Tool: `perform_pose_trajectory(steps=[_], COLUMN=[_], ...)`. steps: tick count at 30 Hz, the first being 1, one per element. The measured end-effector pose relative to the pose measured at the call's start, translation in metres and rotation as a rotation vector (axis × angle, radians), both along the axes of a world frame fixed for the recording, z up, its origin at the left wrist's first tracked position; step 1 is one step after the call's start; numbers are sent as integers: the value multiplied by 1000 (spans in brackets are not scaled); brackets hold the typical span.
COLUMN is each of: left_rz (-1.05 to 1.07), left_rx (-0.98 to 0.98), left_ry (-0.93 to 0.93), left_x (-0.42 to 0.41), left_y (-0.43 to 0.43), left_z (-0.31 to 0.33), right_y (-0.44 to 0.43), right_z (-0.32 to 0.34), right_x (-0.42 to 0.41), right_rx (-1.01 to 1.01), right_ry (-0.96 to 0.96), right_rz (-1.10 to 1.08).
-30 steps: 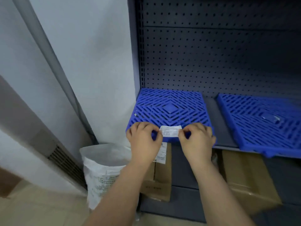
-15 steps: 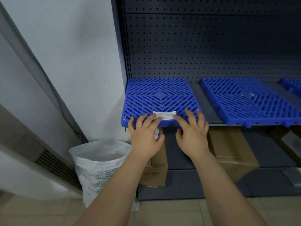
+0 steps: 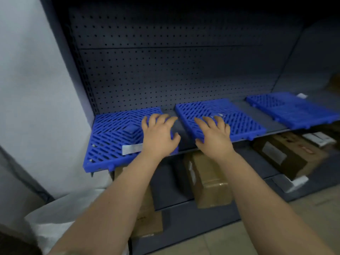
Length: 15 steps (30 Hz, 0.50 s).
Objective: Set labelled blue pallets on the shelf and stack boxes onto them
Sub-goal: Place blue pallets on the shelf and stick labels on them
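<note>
Nearest me, below the left pallet (image 3: pixel 114 137), a white sack (image 3: pixel 60 214) stands on the floor and cardboard boxes (image 3: pixel 207 179) sit on the lower level; none is stacked on a pallet yet. Up at the pallet itself, my left hand (image 3: pixel 158 138) lies flat on its right side. The fingers are spread and straight and grip nothing, and the wrist is just beside the white label (image 3: pixel 131 149) stuck near the front edge. My right hand (image 3: pixel 214 138) is just as flat and splayed on the near corner of the middle pallet (image 3: pixel 239 118), which sits right of the left pallet across a bare strip of shelf (image 3: pixel 176 129).

What worries me is that the left pallet's front edge seems to jut past the shelf lip. A box set down near the front could tip it. A careless pull from flat palms could also skate it further out, since nothing pins it. Dragging my left wrist sideways could scuff or lift the label.

A third pallet (image 3: pixel 294 109) lies further right, well apart, and it too is close to the lip. Behind the left pallet stands the pegboard back panel (image 3: pixel 165 74), and a hard shove would knock the pallet against it.
</note>
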<state>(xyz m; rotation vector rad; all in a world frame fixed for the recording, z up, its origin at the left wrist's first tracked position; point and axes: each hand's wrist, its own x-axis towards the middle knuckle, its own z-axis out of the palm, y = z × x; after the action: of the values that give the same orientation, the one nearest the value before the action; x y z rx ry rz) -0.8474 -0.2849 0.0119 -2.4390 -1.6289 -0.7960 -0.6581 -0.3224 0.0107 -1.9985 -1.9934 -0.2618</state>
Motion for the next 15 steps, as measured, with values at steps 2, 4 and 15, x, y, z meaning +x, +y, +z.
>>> perform_pose_trajectory(steps=[2, 4, 15], left_rz=[-84, -145, -312], left_rx=[30, 49, 66], left_ry=[58, 115, 299], left_x=[57, 116, 417], left_y=[9, 11, -15], left_z=[20, 34, 32], right_y=[-3, -11, -56], right_z=[20, 35, 48], right_x=[55, 109, 391], right_rx=[19, 25, -2], right_ry=[-6, -26, -143], right_rz=[-34, -54, -91])
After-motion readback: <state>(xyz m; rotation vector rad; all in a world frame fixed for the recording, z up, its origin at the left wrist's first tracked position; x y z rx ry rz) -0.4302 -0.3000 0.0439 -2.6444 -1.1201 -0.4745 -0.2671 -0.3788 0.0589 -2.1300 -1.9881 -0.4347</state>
